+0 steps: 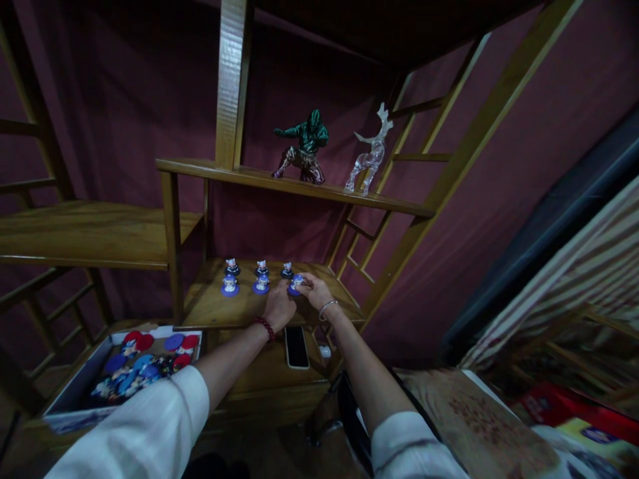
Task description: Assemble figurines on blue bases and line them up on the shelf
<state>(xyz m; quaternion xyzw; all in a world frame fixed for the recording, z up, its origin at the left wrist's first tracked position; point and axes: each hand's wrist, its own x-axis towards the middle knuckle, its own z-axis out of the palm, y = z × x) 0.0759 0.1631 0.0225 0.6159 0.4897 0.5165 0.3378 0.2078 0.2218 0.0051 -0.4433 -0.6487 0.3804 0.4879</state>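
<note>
My right hand (315,291) pinches a small figurine (296,283) with a round purple base at the right end of the front row. My left hand (280,307) is curled closed, its fingertips at the left side of that base and partly hidden. Two more purple-based figurines, a middle one (261,284) and a left one (229,286), stand in the same row. Behind them is a row of three small white-and-dark figurines on black bases: left (231,267), middle (262,268) and right (287,270). All stand upright on the lower wooden shelf (210,311).
A shallow box (64,392) of jumbled figurines with coloured bases sits lower left. Below the shelf lies a phone (297,347), with a small white object (325,351) nearby. Overhead, the upper shelf (210,169) bears a crouching statue (305,148) and a clear deer figure (370,156).
</note>
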